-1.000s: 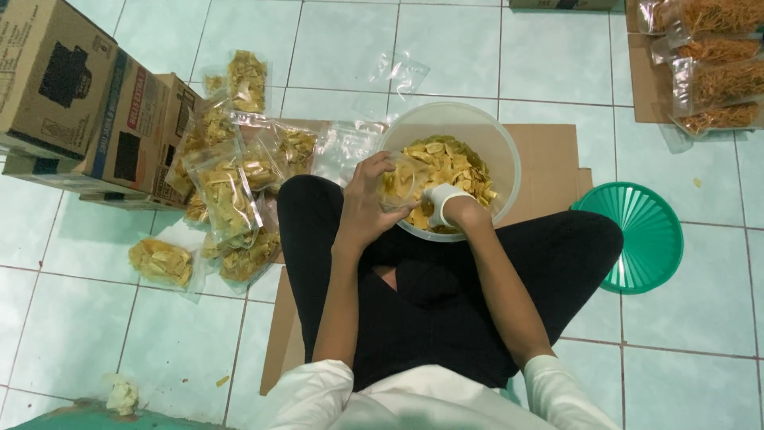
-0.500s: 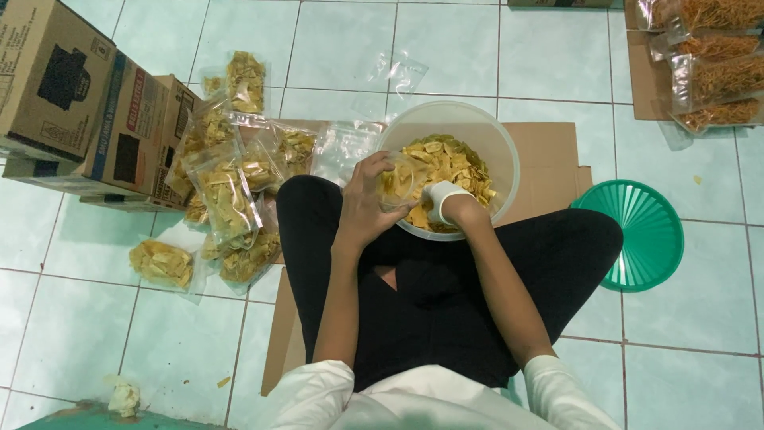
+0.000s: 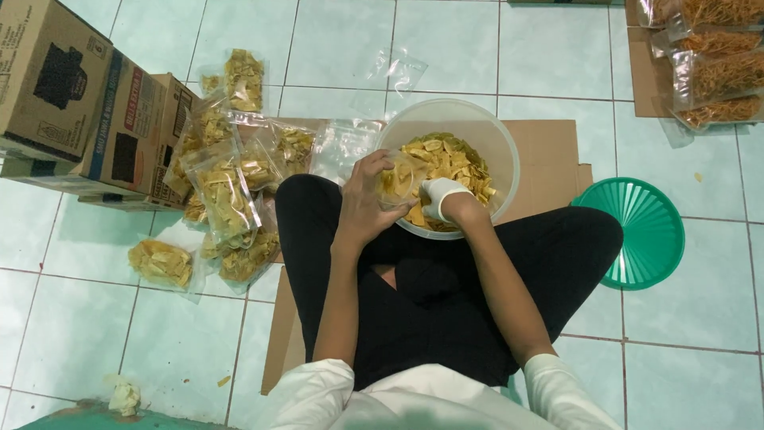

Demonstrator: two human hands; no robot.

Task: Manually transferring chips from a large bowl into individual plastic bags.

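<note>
Black trousers fill the near part of the view, person sitting cross-legged on a flat sheet of brown cardboard laid over the pale green tiled floor. Both forearms reach forward into one clear plastic bowl that sits just past the knees, about half full of yellow chips, thin, curled and ragged-edged.

Left hand is bare, its fingers clamped on the mouth of a small clear bag held at the near rim of the bowl, already showing some chips inside. Right hand wears a white glove and sits down in the chips right beside the bag; its fingers look curled in, but whether they pinch any chips I can't tell, the bag and wrist hide it.

Counting outward: one round green ribbed lid on the floor to the right, touching the cardboard edge. To the left, a loose pile of filled chip bags, I make it roughly eight, though they overlap so it's not an exact count, plus one more lying apart nearer the person. A few empty clear bags lie beyond the bowl. Three cardboard boxes stacked at far left. Far top right, about three bags of darker orange snack sticks on another cardboard sheet.
</note>
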